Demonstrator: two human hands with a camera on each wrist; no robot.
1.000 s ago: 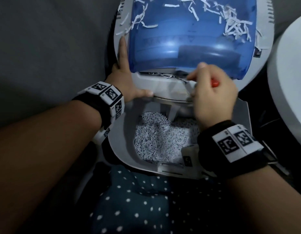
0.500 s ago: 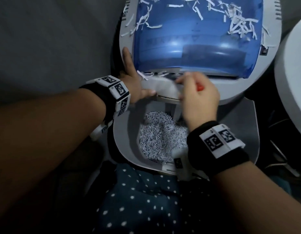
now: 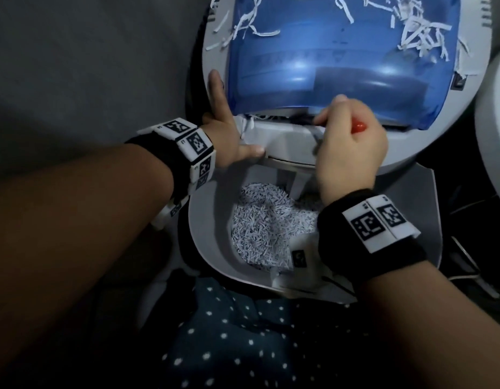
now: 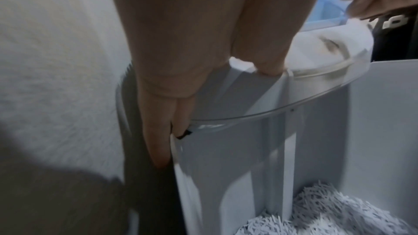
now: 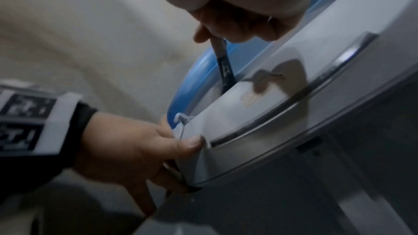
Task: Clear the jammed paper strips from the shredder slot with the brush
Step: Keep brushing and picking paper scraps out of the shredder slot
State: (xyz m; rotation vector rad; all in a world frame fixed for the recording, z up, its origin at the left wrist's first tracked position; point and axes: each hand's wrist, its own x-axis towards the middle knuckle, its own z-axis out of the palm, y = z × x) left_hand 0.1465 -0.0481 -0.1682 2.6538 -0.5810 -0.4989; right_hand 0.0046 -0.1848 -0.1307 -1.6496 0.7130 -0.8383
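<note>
In the head view, the shredder head [image 3: 285,141] is seen tilted over the white bin [image 3: 209,234], in which a heap of shredded paper [image 3: 265,228] lies. The blue translucent cover [image 3: 341,60] is scattered with loose paper strips [image 3: 420,35]. The left hand [image 3: 229,136] is laid against the left edge of the shredder head, with a finger stretched straight up along the side of the blue cover and the thumb pressed on the white front lip. The right hand [image 3: 349,147] is curled around the brush [image 3: 358,126], of which only the red end of the handle is shown past the knuckles; its tip is held at the slot just under the blue cover, where a few jammed strips [image 3: 260,117] are seen. A dark dotted fabric [image 3: 229,346] is visible below the bin. In the left wrist view, the left hand [image 4: 181,60] is seen with straight fingers run down the outer side of the unit, the thumb set on the curved rim above the bin wall [image 4: 373,113], and shredded paper [image 4: 316,212] at the bottom. In the right wrist view, the brush [image 5: 225,65] is pinched between the fingers of the right hand [image 5: 237,24], its dark shaft pushed down into the gap between the blue cover [image 5: 194,81] and the white body. The left hand [image 5: 135,149] is seen gripping the lower edge, thumb on top.
</note>
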